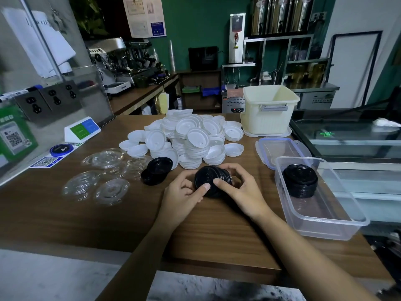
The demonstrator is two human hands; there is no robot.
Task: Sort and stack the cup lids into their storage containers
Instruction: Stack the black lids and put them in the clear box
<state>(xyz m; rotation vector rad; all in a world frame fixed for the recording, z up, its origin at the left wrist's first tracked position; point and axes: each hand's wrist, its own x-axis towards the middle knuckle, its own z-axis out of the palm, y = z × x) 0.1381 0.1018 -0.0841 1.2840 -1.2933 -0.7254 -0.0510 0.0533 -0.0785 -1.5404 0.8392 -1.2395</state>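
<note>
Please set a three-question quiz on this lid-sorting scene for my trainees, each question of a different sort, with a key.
1. True or false: the clear container already holds black lids.
2. Which lids form the biggest pile on the counter? A. clear lids B. white lids C. black lids
3. Fill in: the left hand and right hand together grip a stack of ___ lids.
Key: 1 true; 2 B; 3 black.
</note>
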